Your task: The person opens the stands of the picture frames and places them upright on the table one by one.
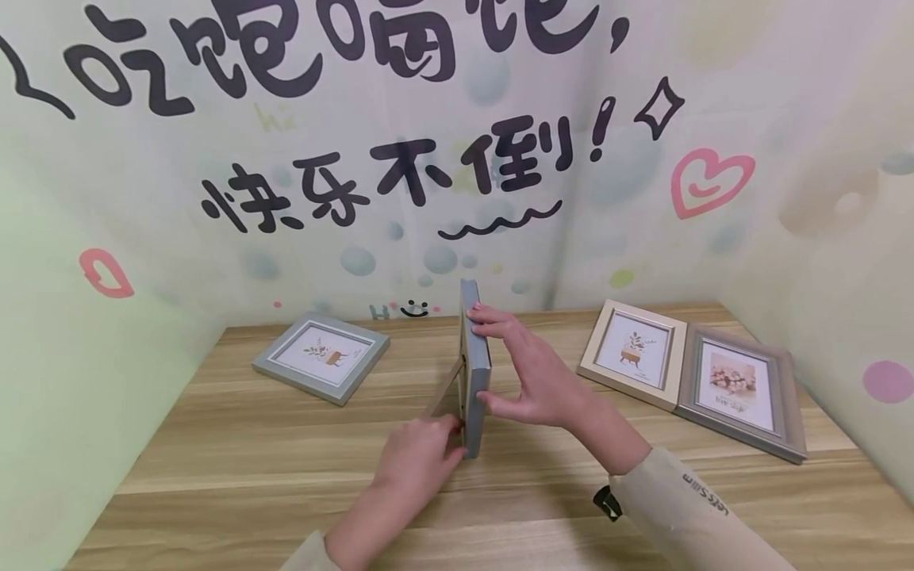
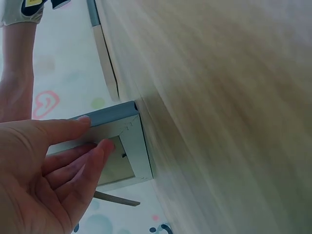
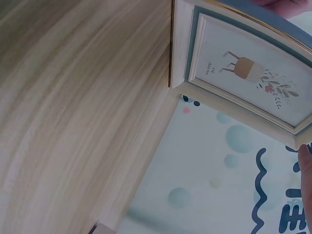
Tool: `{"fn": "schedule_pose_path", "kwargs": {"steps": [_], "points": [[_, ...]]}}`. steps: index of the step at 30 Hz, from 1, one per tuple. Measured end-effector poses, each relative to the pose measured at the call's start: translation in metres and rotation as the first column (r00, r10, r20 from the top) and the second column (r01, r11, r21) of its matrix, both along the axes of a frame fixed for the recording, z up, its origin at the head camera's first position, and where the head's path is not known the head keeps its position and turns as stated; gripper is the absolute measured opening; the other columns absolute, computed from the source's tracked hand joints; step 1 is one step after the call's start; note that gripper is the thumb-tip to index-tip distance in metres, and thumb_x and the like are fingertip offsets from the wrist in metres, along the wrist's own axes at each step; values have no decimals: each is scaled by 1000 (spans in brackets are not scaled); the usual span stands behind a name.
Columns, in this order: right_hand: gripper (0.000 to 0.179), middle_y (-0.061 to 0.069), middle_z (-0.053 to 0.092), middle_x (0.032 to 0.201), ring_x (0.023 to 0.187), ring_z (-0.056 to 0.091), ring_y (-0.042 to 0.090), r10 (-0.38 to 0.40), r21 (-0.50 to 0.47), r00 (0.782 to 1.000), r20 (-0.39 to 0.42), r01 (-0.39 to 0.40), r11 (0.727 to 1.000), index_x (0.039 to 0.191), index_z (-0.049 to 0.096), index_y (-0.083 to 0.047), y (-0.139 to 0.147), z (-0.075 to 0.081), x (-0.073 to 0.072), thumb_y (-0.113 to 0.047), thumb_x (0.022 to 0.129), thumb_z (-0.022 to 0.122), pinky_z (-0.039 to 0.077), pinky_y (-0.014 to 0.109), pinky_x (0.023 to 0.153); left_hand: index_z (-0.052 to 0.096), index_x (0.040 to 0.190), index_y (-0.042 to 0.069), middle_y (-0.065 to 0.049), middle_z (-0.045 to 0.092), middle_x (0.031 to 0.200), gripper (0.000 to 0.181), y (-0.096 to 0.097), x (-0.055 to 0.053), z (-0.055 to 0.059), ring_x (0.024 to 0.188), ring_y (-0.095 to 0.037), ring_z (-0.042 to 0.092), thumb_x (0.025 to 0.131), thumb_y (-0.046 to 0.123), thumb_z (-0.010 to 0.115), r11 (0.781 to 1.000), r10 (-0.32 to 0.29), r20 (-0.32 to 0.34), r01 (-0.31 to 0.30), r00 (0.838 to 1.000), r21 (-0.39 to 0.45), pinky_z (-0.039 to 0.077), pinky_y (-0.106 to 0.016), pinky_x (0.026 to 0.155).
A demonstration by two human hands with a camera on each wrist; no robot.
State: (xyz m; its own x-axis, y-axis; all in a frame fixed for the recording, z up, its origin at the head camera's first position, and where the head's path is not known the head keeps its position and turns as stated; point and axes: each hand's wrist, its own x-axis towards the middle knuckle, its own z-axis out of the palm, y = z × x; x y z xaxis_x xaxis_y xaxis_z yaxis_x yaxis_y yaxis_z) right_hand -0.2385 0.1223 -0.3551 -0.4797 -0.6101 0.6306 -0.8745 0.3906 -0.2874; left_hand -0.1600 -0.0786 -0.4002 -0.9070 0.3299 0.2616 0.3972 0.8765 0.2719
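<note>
A blue-grey picture frame (image 1: 477, 412) stands upright on the wooden table, nearly edge-on in the head view. Its back, with a thin support leg (image 1: 444, 390) swung out, faces left. Low on the near side, my left hand (image 1: 417, 456) pinches the frame, thumb on the edge and fingers behind, as the left wrist view shows with the pale back border (image 2: 142, 161). My right hand (image 1: 539, 377) grips it from the right, fingers near the top and thumb lower on the near edge. The right wrist view shows its plant print (image 3: 248, 70).
Another blue-grey frame (image 1: 270, 366) lies face up at the back left. On the right, a cream frame (image 1: 596, 349) and a grey-brown frame (image 1: 789, 396) lie side by side, touching. Patterned cloth walls (image 1: 343, 277) enclose the table (image 1: 286, 476) at the back and sides.
</note>
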Motion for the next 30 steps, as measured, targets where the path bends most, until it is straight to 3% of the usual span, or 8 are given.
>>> {"fn": "schedule_pose_path", "kwargs": {"steps": [6,9,13,16,19,22,26,30], "points": [[71,11,39,157,148,37,29,18,-14,1000,23,-17,1000,140,40,-9,1,1,2,-30,80,74,40,49,117,71,88,12,0,76,79,19,4,0,-1,65,-21,70,85,29,78,1000,24,-11,-24,1000,-13,51,-29,49],[62,12,40,156,146,38,30,61,-142,990,128,-43,989,141,41,-7,2,1,1,-29,88,67,38,48,119,70,86,12,0,74,76,18,5,0,0,61,-21,69,86,29,77,1000,26,-15,-26,1000,-16,49,-29,47],[43,18,47,146,139,45,34,146,-481,917,373,56,875,138,41,1,0,-5,-12,-15,99,52,42,38,117,71,87,10,-2,74,76,19,6,-1,0,60,-19,68,87,28,76,1000,26,17,-26,1000,-3,49,-27,46],[37,22,52,139,132,52,38,126,-555,828,546,245,795,136,43,4,0,-18,-31,-8,102,49,49,28,108,71,89,9,-3,74,77,20,5,-2,0,62,-18,68,87,28,76,999,32,32,-32,999,0,50,-26,47],[40,26,53,139,131,54,40,49,-424,721,691,349,835,138,45,4,0,-39,-48,-7,101,54,50,31,107,71,88,10,-3,74,78,20,5,-3,0,63,-19,69,87,30,76,999,37,27,-37,999,-16,51,-26,48],[45,29,48,145,134,49,44,55,-323,640,767,311,894,143,41,5,-4,-58,-55,-4,100,53,45,45,113,70,87,11,-2,74,77,20,5,-3,0,62,-19,69,87,31,76,999,38,22,-37,999,-25,50,-27,47],[50,34,45,146,136,46,47,138,-314,617,774,185,931,146,36,9,-12,-70,-57,4,98,48,43,49,113,70,86,12,-1,74,77,20,6,-2,0,63,-19,69,87,31,75,999,36,6,-36,999,-31,50,-28,47],[44,35,53,136,129,52,43,130,-299,632,764,167,940,141,42,11,-18,-73,-56,5,97,46,48,40,106,70,86,13,-1,75,79,20,6,-2,-1,65,-20,71,87,32,76,998,38,-17,-39,999,-39,51,-29,47]]}}
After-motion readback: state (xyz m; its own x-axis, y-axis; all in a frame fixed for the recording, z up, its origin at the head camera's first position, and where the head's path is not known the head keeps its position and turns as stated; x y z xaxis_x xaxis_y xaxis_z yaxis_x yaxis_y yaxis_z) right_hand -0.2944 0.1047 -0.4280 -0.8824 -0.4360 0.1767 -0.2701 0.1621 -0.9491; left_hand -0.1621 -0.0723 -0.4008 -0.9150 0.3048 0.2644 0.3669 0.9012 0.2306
